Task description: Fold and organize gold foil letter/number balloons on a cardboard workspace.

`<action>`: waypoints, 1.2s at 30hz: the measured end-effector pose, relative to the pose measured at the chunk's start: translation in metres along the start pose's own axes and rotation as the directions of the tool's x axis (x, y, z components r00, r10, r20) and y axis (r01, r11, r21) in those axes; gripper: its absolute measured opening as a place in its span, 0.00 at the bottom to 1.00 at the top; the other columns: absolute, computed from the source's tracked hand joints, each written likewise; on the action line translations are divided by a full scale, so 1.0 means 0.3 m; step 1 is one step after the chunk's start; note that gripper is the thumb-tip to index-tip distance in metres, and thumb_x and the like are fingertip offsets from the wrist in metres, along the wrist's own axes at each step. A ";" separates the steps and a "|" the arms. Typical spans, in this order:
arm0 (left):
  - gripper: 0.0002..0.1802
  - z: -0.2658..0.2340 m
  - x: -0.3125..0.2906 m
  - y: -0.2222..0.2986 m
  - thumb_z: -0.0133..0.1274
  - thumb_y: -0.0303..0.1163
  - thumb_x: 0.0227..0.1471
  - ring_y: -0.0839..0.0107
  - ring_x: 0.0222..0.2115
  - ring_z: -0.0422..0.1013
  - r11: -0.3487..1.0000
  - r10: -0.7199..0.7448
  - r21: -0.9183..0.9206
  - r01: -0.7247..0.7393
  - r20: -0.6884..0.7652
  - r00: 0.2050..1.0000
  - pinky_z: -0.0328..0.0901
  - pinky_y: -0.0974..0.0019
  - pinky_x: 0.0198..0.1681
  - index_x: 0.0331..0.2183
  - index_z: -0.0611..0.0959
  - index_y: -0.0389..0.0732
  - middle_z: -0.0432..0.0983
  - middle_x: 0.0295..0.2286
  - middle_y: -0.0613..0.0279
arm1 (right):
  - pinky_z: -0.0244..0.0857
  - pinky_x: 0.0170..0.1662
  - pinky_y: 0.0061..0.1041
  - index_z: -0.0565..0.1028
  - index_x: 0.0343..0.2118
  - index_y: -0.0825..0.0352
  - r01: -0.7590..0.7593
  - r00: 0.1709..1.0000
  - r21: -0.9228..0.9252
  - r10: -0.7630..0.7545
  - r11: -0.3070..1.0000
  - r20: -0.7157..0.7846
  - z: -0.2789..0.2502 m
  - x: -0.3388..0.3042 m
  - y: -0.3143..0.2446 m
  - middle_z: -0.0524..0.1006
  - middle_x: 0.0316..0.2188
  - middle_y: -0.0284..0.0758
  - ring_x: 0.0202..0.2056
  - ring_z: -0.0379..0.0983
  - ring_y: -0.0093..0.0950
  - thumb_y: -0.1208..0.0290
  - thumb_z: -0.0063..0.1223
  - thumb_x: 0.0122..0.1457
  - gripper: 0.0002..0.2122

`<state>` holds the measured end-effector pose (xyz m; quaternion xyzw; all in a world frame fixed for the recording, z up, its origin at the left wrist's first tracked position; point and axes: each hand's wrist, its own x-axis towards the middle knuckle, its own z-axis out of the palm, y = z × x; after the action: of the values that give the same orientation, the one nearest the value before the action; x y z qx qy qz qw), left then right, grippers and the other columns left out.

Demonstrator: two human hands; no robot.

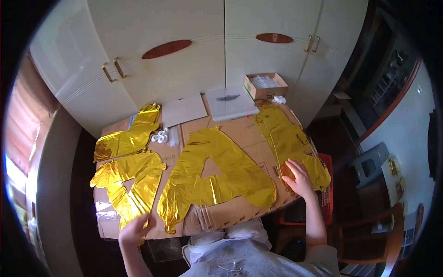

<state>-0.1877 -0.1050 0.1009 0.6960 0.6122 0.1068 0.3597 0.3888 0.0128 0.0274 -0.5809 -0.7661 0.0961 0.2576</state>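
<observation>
A flat gold foil balloon shaped like the letter A [230,171] lies in the middle of the cardboard-covered table. To its left is another foil letter balloon [147,173], crinkled and shiny. At that balloon's lower end, my left hand [134,229] is closed with fingers bent on the foil. On the right, my right hand [300,179] rests with fingers outstretched at the near left edge of a long foil balloon [288,138]. A further gold foil balloon [129,138] lies at the far left, meeting the one below it.
Small white rolls [160,135] sit beside the left balloons. Toward the back are a grey-white sheet [186,111], a translucent plastic bag [230,104] and an open box of white sticks [266,85]. A red crate [327,203] and a wooden chair [392,235] stand at the right.
</observation>
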 end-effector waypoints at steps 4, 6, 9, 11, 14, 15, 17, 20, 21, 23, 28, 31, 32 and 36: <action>0.14 0.165 -0.272 -0.171 0.55 0.21 0.51 0.70 0.34 0.76 0.965 -0.025 -0.242 0.098 0.287 0.958 0.70 0.70 0.39 0.42 0.80 0.39 0.81 0.33 0.61 | 0.48 0.64 0.44 0.68 0.58 0.65 -0.015 0.999 -0.098 0.020 0.995 0.048 0.001 -0.041 0.092 0.66 0.60 0.39 0.61 0.60 0.40 0.58 0.59 0.55 0.29; 0.26 0.342 -0.363 -0.256 0.58 0.33 0.45 0.60 0.41 0.77 0.896 -0.385 0.358 0.263 0.332 0.861 0.70 0.61 0.46 0.49 0.79 0.43 0.80 0.41 0.54 | 0.48 0.64 0.44 0.69 0.56 0.65 0.006 0.998 -0.098 0.000 0.995 0.056 0.026 -0.019 0.104 0.66 0.59 0.39 0.61 0.60 0.40 0.58 0.58 0.55 0.27; 0.23 0.351 -0.316 -0.122 0.57 0.37 0.51 0.62 0.40 0.77 0.949 -0.315 0.147 0.279 0.408 0.857 0.71 0.63 0.43 0.50 0.78 0.44 0.81 0.39 0.57 | 0.50 0.63 0.43 0.74 0.51 0.66 -0.012 1.000 -0.072 0.012 0.997 0.007 0.051 -0.021 0.124 0.70 0.57 0.39 0.60 0.61 0.40 0.60 0.57 0.56 0.22; 0.19 0.234 -0.165 0.073 0.57 0.34 0.53 0.65 0.37 0.78 0.982 0.003 -0.171 0.083 0.453 0.891 0.71 0.65 0.41 0.47 0.80 0.41 0.81 0.36 0.57 | 0.52 0.62 0.42 0.78 0.45 0.66 -0.051 0.997 -0.045 0.048 0.998 -0.067 0.057 -0.045 0.138 0.73 0.53 0.40 0.59 0.63 0.40 0.62 0.57 0.56 0.17; 0.16 0.150 0.006 0.245 0.60 0.32 0.51 0.64 0.33 0.78 0.911 0.397 -0.252 -0.325 0.327 0.858 0.73 0.65 0.37 0.42 0.82 0.37 0.81 0.34 0.54 | 0.61 0.56 0.39 0.80 0.37 0.69 0.032 0.985 -0.022 -0.035 0.999 -0.167 0.090 -0.036 0.189 0.78 0.46 0.42 0.52 0.70 0.42 0.66 0.58 0.56 0.12; 0.15 0.139 0.082 0.302 0.58 0.32 0.51 0.63 0.32 0.78 0.879 0.472 -0.221 -0.423 0.270 0.839 0.72 0.63 0.36 0.42 0.82 0.38 0.80 0.33 0.54 | 0.64 0.52 0.36 0.80 0.35 0.70 0.008 0.981 0.063 0.005 0.998 -0.196 0.090 -0.026 0.189 0.79 0.42 0.41 0.48 0.73 0.40 0.68 0.58 0.55 0.10; 0.11 0.149 0.242 0.410 0.59 0.32 0.50 0.60 0.34 0.75 0.879 0.475 -0.071 -0.472 0.234 0.848 0.70 0.60 0.37 0.37 0.82 0.40 0.79 0.32 0.57 | 0.69 0.44 0.31 0.79 0.30 0.71 -0.048 0.963 0.228 0.105 0.972 -0.247 0.085 -0.021 0.173 0.81 0.34 0.41 0.39 0.78 0.36 0.71 0.59 0.55 0.08; 0.10 0.260 0.507 0.548 0.58 0.32 0.49 0.55 0.35 0.73 0.749 0.646 0.097 -0.656 0.118 0.754 0.69 0.58 0.38 0.35 0.81 0.40 0.76 0.31 0.54 | 0.69 0.32 0.25 0.79 0.29 0.72 -0.289 0.906 0.418 0.387 0.861 -0.171 0.060 -0.020 0.148 0.80 0.25 0.37 0.27 0.77 0.26 0.73 0.60 0.54 0.06; 0.10 0.308 0.586 0.594 0.57 0.32 0.49 0.54 0.35 0.73 0.701 0.704 0.090 -0.707 0.069 0.707 0.69 0.57 0.38 0.35 0.81 0.41 0.75 0.30 0.53 | 0.65 0.29 0.21 0.78 0.27 0.72 -0.254 0.888 0.445 0.389 0.859 -0.244 0.059 -0.013 0.138 0.79 0.22 0.34 0.24 0.74 0.19 0.73 0.62 0.53 0.07; 0.09 0.416 0.753 0.663 0.56 0.33 0.50 0.53 0.37 0.72 0.644 0.760 0.082 -0.761 0.044 0.648 0.69 0.56 0.39 0.36 0.81 0.42 0.75 0.32 0.53 | 0.65 0.29 0.21 0.78 0.27 0.72 -0.253 0.893 0.476 0.393 0.842 -0.219 0.071 -0.012 0.167 0.79 0.22 0.34 0.25 0.74 0.19 0.72 0.61 0.54 0.07; 0.14 0.669 1.021 0.864 0.57 0.38 0.51 0.64 0.26 0.77 0.830 0.539 -0.207 -0.518 0.060 0.840 0.71 0.64 0.30 0.29 0.82 0.35 0.79 0.26 0.55 | 0.65 0.31 0.20 0.79 0.32 0.73 -0.249 0.893 0.584 0.417 0.773 -0.171 0.062 -0.022 0.200 0.80 0.23 0.35 0.26 0.73 0.18 0.71 0.59 0.57 0.09; 0.17 0.735 1.049 0.962 0.57 0.40 0.52 0.71 0.20 0.75 0.861 0.269 -0.492 -0.128 0.227 0.936 0.70 0.67 0.24 0.28 0.83 0.32 0.79 0.22 0.58 | 0.65 0.32 0.21 0.78 0.33 0.75 -0.230 0.918 0.530 0.363 0.816 -0.160 0.060 -0.023 0.201 0.80 0.24 0.36 0.27 0.72 0.18 0.71 0.56 0.58 0.09; 0.18 0.765 1.049 0.979 0.56 0.40 0.53 0.73 0.19 0.74 0.846 0.267 -0.523 -0.103 0.249 0.931 0.70 0.68 0.23 0.28 0.83 0.32 0.78 0.21 0.59 | 0.65 0.32 0.21 0.78 0.33 0.75 -0.231 0.924 0.514 0.351 0.826 -0.149 0.054 -0.026 0.200 0.80 0.24 0.36 0.27 0.72 0.17 0.72 0.55 0.59 0.09; 0.16 0.859 1.090 0.986 0.55 0.38 0.53 0.75 0.18 0.73 0.887 0.243 -0.436 -0.154 0.156 0.958 0.69 0.70 0.23 0.25 0.83 0.33 0.78 0.18 0.62 | 0.65 0.33 0.20 0.78 0.33 0.75 -0.262 0.919 0.567 0.381 0.781 -0.100 0.033 -0.019 0.180 0.79 0.25 0.33 0.28 0.71 0.17 0.71 0.54 0.60 0.10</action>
<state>0.2677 0.1060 0.0071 0.6687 0.4597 0.1996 0.5492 0.4304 0.0254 -0.0067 -0.6135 -0.5646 0.2900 0.4699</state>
